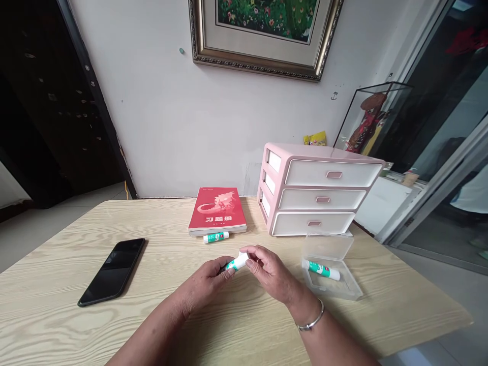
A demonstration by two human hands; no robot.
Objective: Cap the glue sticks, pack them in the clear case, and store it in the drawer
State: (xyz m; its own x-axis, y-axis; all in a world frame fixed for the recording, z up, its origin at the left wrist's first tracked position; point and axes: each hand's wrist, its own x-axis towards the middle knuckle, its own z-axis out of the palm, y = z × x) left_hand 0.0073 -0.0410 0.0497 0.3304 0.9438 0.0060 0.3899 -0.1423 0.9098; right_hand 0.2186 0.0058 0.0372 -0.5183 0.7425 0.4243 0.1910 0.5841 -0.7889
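Between my two hands, above the middle of the wooden table, is a green and white glue stick (237,263). My left hand (213,277) is closed round its green body. The fingers of my right hand (269,270) pinch its white end. Behind them a second glue stick (216,237) lies against the front edge of a red book (218,209). To the right, a third glue stick (323,270) rests in a clear plastic box (353,287), whose lid stands open.
A black phone (112,272) lies on the left of the table (49,325). At the back right stands a pink and white drawer unit (318,190), with a yellow packet (316,139) behind its top. A framed picture hangs on the wall.
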